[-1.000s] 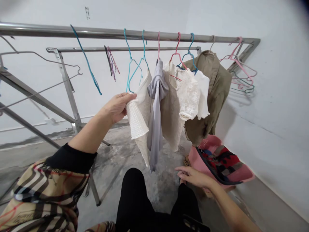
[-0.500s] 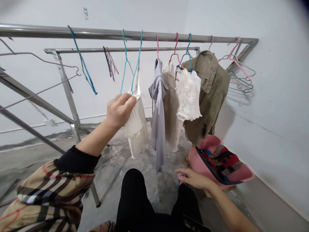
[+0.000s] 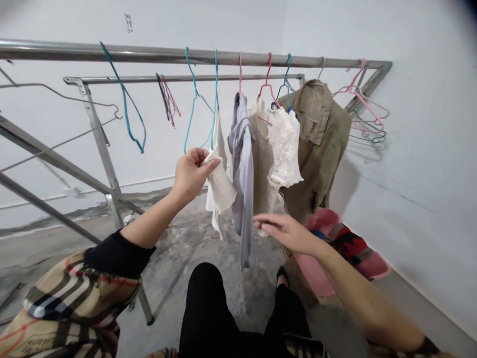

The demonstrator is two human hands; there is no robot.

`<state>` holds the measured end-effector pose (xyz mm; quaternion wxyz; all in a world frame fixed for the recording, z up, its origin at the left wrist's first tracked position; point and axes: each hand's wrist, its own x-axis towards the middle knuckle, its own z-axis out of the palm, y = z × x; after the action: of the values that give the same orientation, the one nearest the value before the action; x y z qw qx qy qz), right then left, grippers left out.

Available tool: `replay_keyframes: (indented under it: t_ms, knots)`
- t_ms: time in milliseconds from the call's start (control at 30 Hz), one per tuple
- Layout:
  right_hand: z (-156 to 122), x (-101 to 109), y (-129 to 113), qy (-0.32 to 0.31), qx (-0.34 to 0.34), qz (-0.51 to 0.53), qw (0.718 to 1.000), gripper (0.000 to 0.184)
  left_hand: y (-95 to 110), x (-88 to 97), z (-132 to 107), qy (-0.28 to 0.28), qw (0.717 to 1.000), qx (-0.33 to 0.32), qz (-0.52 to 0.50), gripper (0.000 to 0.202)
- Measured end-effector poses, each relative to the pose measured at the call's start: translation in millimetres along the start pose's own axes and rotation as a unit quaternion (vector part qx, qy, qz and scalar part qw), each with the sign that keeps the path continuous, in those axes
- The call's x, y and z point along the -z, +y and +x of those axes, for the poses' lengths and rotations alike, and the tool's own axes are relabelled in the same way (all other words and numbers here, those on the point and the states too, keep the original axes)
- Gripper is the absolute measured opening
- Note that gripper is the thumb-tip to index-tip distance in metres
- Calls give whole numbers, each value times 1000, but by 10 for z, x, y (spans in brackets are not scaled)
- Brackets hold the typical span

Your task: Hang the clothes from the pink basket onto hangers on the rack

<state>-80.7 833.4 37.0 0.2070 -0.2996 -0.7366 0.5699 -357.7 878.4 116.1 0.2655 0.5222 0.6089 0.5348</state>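
My left hand [image 3: 194,171] pinches the shoulder of a cream knitted top [image 3: 222,191], which hangs from a light-blue hanger [image 3: 215,117] on the rail. Raised near the lavender garment [image 3: 244,184] is my right hand [image 3: 285,231], its fingers stretched out and holding nothing. Whether its fingertips touch that garment I cannot tell. Just left of the cream top, another light-blue hanger [image 3: 194,112] hangs bare. To the right of the lavender garment hang a white lace top [image 3: 285,149] and an olive shirt [image 3: 316,129].
The metal rail [image 3: 149,53] runs across the view, with a folding frame leg [image 3: 102,144] at left. A pink basket [image 3: 316,273] with red and dark clothes stands at lower right, partly behind my right forearm. More pink and green hangers [image 3: 367,119] hang near the wall.
My left hand has shifted slightly right with the cream top, which is now folded over and swung toward the lavender garment. My right hand has risen from near my knee.
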Motion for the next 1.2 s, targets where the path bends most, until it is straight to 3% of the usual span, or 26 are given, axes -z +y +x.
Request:
replay_keyframes:
  t_ms: [133, 200, 267, 333, 467, 700, 933, 1067, 1200]
  knots:
    - [602, 154, -601, 131, 185, -76, 971, 35, 98, -19, 20, -67, 987, 102, -100, 44]
    - [921, 171, -836, 179, 227, -128, 949, 35, 127, -21, 34, -89, 984, 121, -100, 44]
    - [1221, 150, -1031, 221, 212, -189, 933, 36, 129, -21, 52, -100, 981, 131, -98, 43]
    - [1476, 104, -1178, 246, 155, -245, 925, 38, 108, -10, 74, -107, 981, 135, -90, 41]
    - [1791, 9, -1306, 237, 77, -282, 927, 40, 56, 74, 112, -109, 982, 140, -67, 42]
    - [1896, -66, -1354, 230, 74, -267, 933, 44, 71, 234, 107, -70, 990, 88, -86, 43]
    - [1988, -42, -1311, 208, 107, -161, 959, 38, 167, 280, 44, -58, 990, 56, -118, 38]
    - [1973, -39, -1259, 178, 151, -115, 966, 40, 154, 249, 16, -103, 993, 5, -60, 30]
    - [1792, -132, -1076, 203, 208, -80, 953, 64, 61, 227, -4, -114, 991, -60, 40, 20]
